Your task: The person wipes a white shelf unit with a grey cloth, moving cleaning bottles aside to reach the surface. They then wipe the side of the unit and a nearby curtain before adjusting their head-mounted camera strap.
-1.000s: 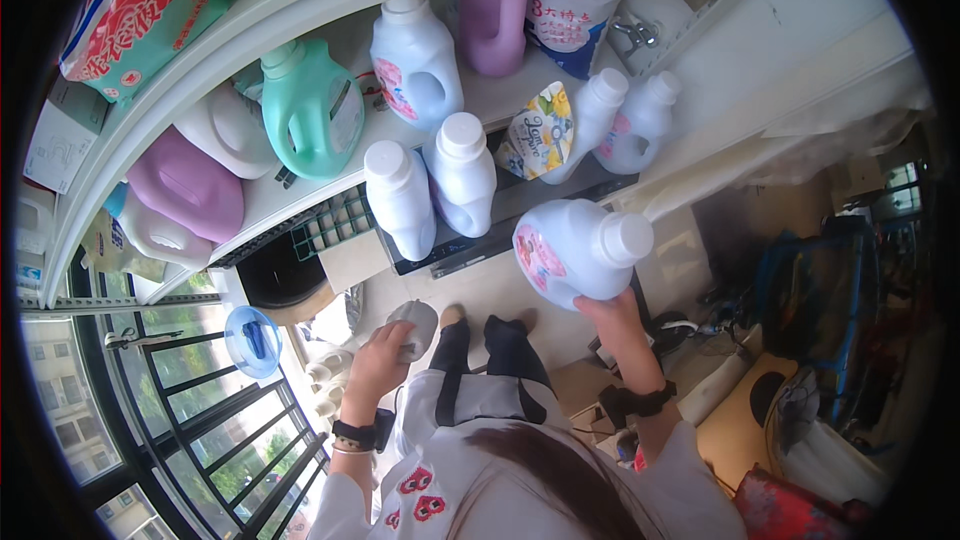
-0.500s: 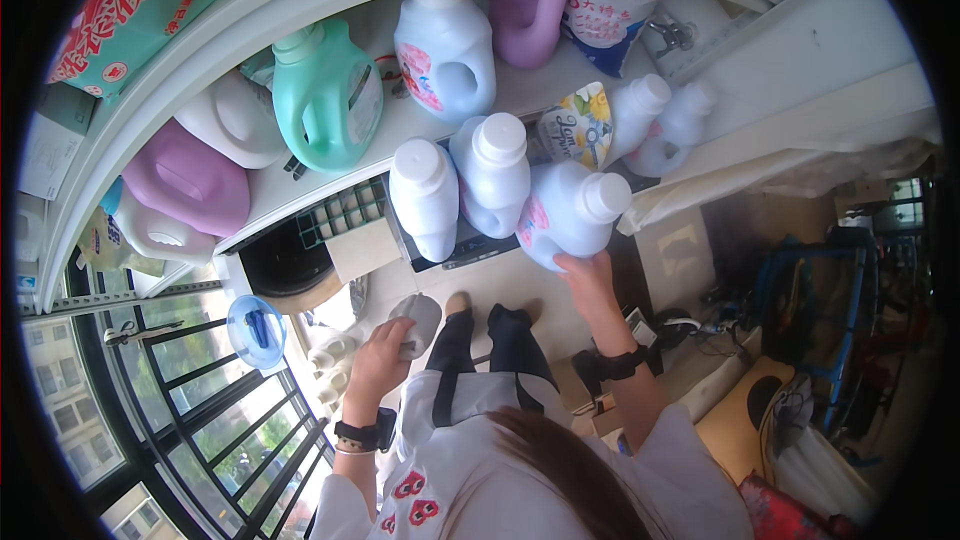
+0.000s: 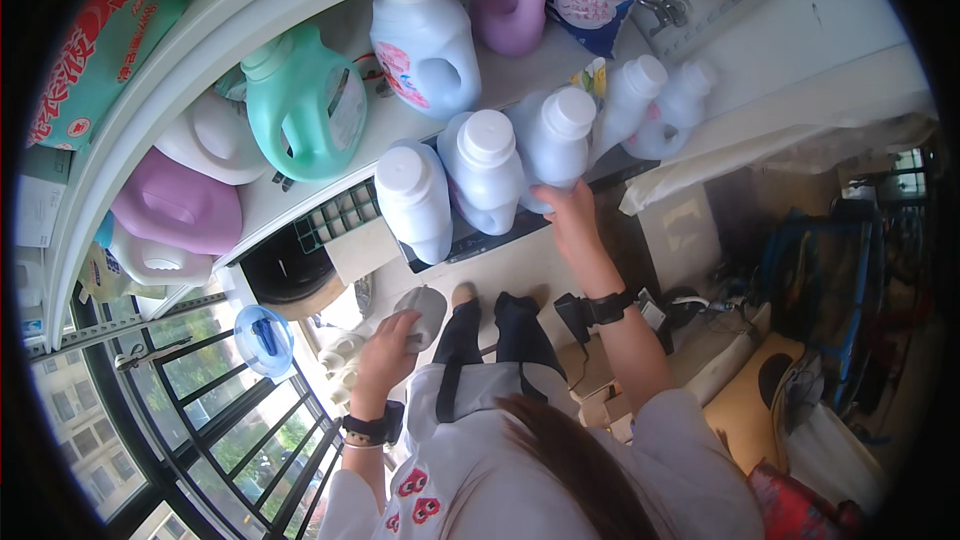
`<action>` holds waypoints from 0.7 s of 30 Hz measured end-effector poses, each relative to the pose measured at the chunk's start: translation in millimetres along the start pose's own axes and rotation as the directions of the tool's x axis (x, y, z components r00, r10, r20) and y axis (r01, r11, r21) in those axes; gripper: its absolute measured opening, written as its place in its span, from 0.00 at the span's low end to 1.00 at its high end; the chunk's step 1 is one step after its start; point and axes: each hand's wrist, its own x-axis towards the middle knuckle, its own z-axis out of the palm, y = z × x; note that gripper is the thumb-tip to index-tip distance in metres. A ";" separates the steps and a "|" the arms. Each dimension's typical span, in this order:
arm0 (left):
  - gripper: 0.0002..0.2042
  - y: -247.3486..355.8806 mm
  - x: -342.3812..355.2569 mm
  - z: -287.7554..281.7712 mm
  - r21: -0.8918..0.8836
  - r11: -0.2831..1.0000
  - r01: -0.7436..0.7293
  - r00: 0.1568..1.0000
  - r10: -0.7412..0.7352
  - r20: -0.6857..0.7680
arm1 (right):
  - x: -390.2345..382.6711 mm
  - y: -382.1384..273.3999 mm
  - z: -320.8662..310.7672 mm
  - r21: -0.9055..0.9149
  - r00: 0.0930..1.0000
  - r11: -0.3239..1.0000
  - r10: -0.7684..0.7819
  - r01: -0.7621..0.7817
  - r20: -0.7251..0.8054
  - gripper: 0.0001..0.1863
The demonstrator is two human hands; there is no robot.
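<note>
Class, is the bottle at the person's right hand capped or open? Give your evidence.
Capped: a white cap covers the top of the pale blue bottle at the right hand.

Pale short-sleeved top (image 3: 465, 470) with red patches (image 3: 425, 511) on the left, dark trousers (image 3: 524, 328), tan shoes (image 3: 462, 293), black wristbands (image 3: 607, 308).

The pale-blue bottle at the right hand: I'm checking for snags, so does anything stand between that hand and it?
Nothing visible does: the right hand has its fingers low on the pale-blue bottle. The left neighbour bottle and right neighbour bottle stand beside it, not between.
</note>
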 end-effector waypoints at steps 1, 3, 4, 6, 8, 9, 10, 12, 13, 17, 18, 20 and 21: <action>0.24 1.1 0.5 -0.5 0.003 1.000 -0.002 1.000 0.002 0.007 | 2.7 -1.2 3.5 0.012 1.000 1.000 -0.006 0.007 -0.005 0.24; 0.24 5.1 0.3 -1.7 0.000 1.000 -0.007 1.000 0.007 -0.003 | 3.3 -3.0 9.6 0.039 1.000 0.999 -0.021 0.022 -0.019 0.24; 0.24 6.6 0.0 -2.7 -0.001 1.000 -0.012 1.000 0.012 -0.008 | -2.4 -7.6 12.4 0.027 1.000 0.999 -0.023 0.024 -0.016 0.25; 0.23 3.6 0.4 -0.5 0.006 1.000 -0.022 1.000 0.022 -0.001 | -6.0 -9.3 11.7 0.107 0.999 0.994 -0.032 0.029 0.021 0.23; 0.23 3.3 1.1 0.9 0.016 0.999 -0.042 0.999 0.042 0.012 | -7.5 3.5 2.5 0.134 0.991 0.982 -0.136 0.132 0.017 0.22; 0.24 5.5 2.7 -0.3 0.024 0.998 -0.059 0.998 0.059 0.025 | -2.2 26.3 -7.9 0.118 0.973 0.966 -0.231 0.230 -0.010 0.22; 0.24 6.5 4.0 -0.9 0.030 0.997 -0.076 0.997 0.075 0.037 | 0.7 43.7 -16.4 0.095 0.946 0.941 -0.323 0.325 -0.034 0.21; 0.24 11.1 2.6 -2.7 0.043 0.998 -0.039 0.997 0.036 0.062 | -22.7 63.2 -32.1 -0.096 0.905 0.910 -0.412 0.403 -0.109 0.21; 0.25 10.5 0.1 -4.2 0.050 0.999 -0.019 0.997 0.015 0.073 | -40.7 75.7 -41.8 -0.195 0.879 0.883 -0.456 0.427 -0.139 0.20; 0.26 6.0 -6.2 -5.6 0.088 0.992 -0.087 0.994 0.080 0.076 | -110.6 172.0 -127.4 -0.700 0.980 0.688 -0.104 0.193 0.167 0.09; 0.27 6.6 -7.2 -6.6 0.111 0.989 -0.095 0.992 0.085 0.092 | -136.5 192.2 -147.6 -0.647 0.978 0.752 0.013 0.127 0.207 0.06; 0.27 7.8 -1.3 -3.6 0.138 0.979 -0.150 0.983 0.132 0.131 | -190.1 254.4 -194.6 -0.833 0.969 0.547 0.242 -0.089 0.055 0.08; 0.27 6.7 -0.6 -2.3 0.154 0.973 -0.170 0.979 0.149 0.138 | -218.0 273.0 -208.9 -0.847 0.925 0.465 0.373 -0.258 -0.077 0.09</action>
